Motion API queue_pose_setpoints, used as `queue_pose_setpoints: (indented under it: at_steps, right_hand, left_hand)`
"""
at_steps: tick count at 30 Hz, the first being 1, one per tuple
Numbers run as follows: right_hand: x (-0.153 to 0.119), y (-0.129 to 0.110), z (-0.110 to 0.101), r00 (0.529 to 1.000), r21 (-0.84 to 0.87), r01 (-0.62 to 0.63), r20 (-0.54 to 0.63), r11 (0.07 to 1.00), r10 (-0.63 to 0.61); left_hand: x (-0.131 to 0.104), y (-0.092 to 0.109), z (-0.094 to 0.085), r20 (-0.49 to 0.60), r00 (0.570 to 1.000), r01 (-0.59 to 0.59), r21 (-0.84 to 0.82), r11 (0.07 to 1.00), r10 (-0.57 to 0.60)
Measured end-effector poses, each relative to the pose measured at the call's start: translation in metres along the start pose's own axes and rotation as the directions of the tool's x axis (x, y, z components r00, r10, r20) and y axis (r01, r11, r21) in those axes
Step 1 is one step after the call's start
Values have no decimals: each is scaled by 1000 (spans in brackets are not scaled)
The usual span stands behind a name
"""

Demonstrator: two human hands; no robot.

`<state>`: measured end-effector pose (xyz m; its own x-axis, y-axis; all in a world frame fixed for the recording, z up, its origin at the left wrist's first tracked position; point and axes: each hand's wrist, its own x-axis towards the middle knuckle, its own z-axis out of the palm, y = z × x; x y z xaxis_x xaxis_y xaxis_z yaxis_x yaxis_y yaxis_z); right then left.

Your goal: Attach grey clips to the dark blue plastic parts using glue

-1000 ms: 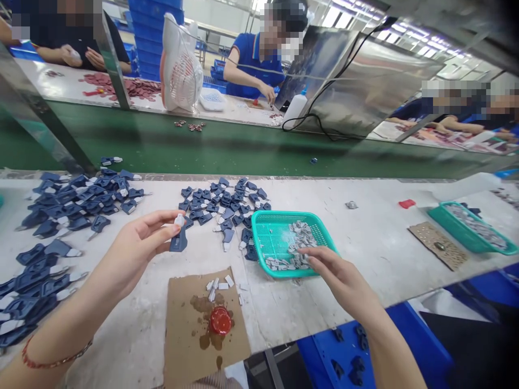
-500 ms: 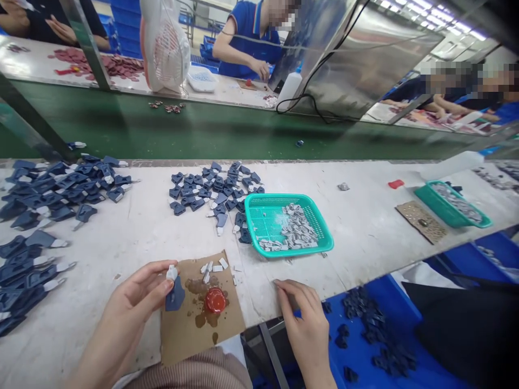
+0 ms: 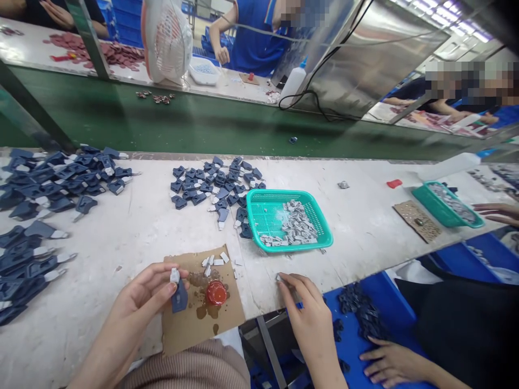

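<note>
My left hand [image 3: 141, 302] pinches a dark blue plastic part [image 3: 179, 300] with a light grey tip, held upright above the left side of a brown cardboard sheet [image 3: 178, 335]. On the cardboard stand a red cap [image 3: 216, 292] with wet brown stains around it and several small white-grey pieces [image 3: 208, 265]. My right hand [image 3: 306, 313] is closed at the table's front edge, thumb and forefinger together on a small grey piece [image 3: 279, 277], mostly hidden. Beyond it sits a green basket [image 3: 290, 248] holding many small grey pieces [image 3: 299, 224].
Piles of blue parts lie at the left [image 3: 60, 178] and behind the basket [image 3: 214, 181]. At the right are a second green basket [image 3: 446, 208], a perforated board [image 3: 417, 221] and a white bottle [image 3: 454, 165]. A co-worker's hand [image 3: 395, 359] is over a blue bin [image 3: 399, 313].
The blue part has turned slightly in my left hand. My right hand is almost still. A co-worker's hands have come into view at the right; the person opposite has moved an arm leftward.
</note>
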<state>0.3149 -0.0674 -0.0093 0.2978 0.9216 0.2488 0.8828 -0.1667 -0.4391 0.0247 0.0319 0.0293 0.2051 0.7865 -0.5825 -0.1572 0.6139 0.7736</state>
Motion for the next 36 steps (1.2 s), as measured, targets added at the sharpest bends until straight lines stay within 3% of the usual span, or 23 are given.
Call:
queue_pose_setpoints:
  at_steps: [10, 15, 19, 22, 28, 36]
  right_hand:
    - [13, -4, -7, 998, -3, 26, 55, 1000, -25]
    - [20, -46, -11, 987, 143, 44, 147, 989, -65]
    - [24, -87, -10, 947, 303, 76, 275, 950, -164]
    - [27, -103, -6, 912, 334, 95, 347, 938, -217]
    - [34, -112, -1, 848, 273, 134, 466, 953, -252]
    - [39, -117, -4, 823, 222, 166, 506, 961, -259]
  left_hand:
    - [-5, -6, -6, 98, 995, 37, -77, 996, -29]
    - [-3, -12, -8, 106, 994, 36, -122, 992, -23]
    - [-2, -19, -7, 111, 994, 7, -167, 986, 11]
    - [-3, -24, -6, 115, 992, -23, -179, 984, 45]
    - [-6, -25, -5, 99, 993, -43, -174, 984, 61]
    - [-6, -23, -5, 158, 983, -68, -164, 984, 94]
